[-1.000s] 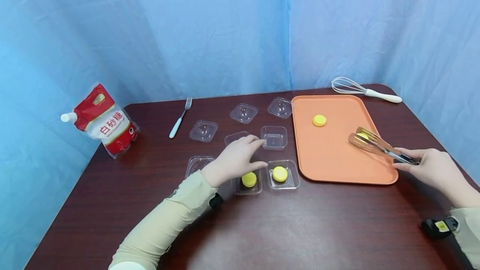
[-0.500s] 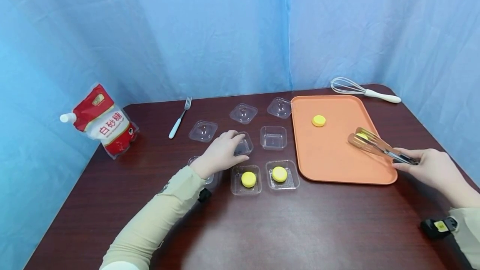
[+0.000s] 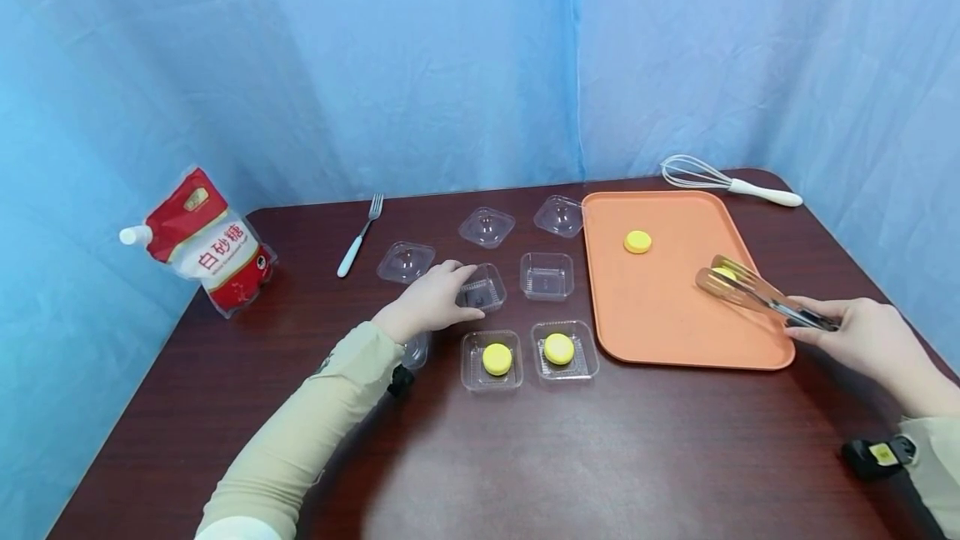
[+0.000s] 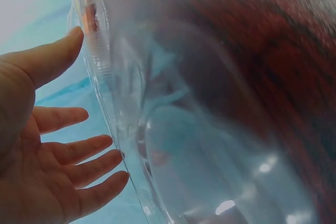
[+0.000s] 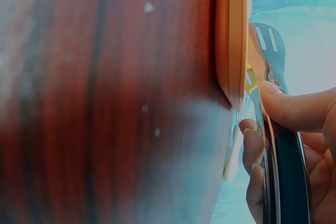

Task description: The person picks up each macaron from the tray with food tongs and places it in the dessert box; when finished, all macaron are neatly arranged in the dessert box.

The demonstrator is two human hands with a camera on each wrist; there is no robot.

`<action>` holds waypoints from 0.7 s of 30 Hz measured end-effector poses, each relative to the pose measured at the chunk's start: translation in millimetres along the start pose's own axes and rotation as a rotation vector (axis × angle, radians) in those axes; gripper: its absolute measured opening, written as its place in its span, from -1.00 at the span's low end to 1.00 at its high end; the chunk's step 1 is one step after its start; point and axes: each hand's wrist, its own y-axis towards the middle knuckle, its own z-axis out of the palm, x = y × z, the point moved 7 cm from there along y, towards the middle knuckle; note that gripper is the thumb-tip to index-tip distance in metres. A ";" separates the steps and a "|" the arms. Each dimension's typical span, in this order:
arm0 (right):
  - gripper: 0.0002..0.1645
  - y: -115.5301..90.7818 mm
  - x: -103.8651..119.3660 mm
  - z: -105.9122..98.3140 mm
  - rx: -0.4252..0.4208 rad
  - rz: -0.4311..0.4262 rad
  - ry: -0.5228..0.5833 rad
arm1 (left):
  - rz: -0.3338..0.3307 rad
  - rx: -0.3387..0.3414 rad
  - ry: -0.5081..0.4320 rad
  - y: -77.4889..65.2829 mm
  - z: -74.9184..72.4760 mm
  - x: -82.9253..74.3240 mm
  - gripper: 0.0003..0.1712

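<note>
My left hand (image 3: 431,300), fingers spread, is at the left side of a clear square plastic box (image 3: 489,294). I cannot tell if it touches the box. In the left wrist view, blurred clear plastic (image 4: 178,145) fills the foreground beside the spread fingers. Two front boxes each hold a yellow macaron (image 3: 497,359), and another box (image 3: 547,276) stands behind them. My right hand (image 3: 873,340) grips tongs (image 3: 772,298). Their amber tips lie around a yellow macaron (image 3: 724,273) on the orange tray (image 3: 660,315), partly hiding it. A second macaron (image 3: 637,242) lies on the tray.
Clear domed lids (image 3: 487,227) lie along the back; another clear piece (image 3: 415,350) is partly under my left forearm. A fork (image 3: 362,236) and red sugar pouch (image 3: 213,244) are left. A whisk (image 3: 731,180) lies behind the tray. A blue curtain (image 3: 450,65) closes off the back.
My left hand has moved left and slightly down, away from the right-hand box, uncovering the left macaron box and the box behind it. The right hand and tongs stay in place.
</note>
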 end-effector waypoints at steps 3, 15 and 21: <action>-0.35 -0.7 0.3 -0.1 -0.004 0.000 -0.009 | 0.002 0.013 -0.006 0.1 0.0 1.6 -0.14; -0.38 -2.4 6.4 -1.9 -0.030 -0.007 -0.009 | 0.032 0.013 0.004 2.4 -1.7 1.7 -0.12; -0.39 -3.5 12.8 -4.9 -0.063 -0.027 -0.008 | 0.025 0.023 -0.006 7.8 -0.5 4.1 -0.08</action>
